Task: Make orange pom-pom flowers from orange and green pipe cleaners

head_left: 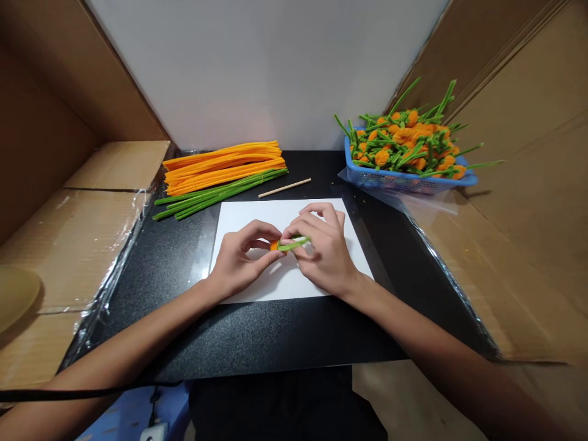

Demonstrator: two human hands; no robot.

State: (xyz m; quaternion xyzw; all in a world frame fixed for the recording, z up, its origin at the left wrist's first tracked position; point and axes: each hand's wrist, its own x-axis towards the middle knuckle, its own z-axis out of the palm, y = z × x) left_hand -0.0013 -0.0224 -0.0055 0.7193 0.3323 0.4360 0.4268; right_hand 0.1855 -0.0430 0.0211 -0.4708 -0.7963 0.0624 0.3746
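Observation:
My left hand point(243, 260) and my right hand point(321, 251) meet above a white paper sheet point(275, 282). Between their fingertips is a green pipe cleaner stem point(294, 244), with a small orange fuzzy piece point(274, 245) at its left end. Both hands pinch this piece, and my fingers hide most of the orange part. A bundle of orange pipe cleaners point(223, 166) lies beyond the paper, and a bundle of green pipe cleaners point(220, 193) lies along its near side. A thin wooden stick point(285, 188) rests just past the paper's far edge.
A blue plastic basket point(408, 179) at the far right is heaped with finished orange-and-green pipe cleaner flowers, their stems sticking out past its rim. The black table top point(271, 337) is bordered by cardboard walls on both sides, with a white wall behind.

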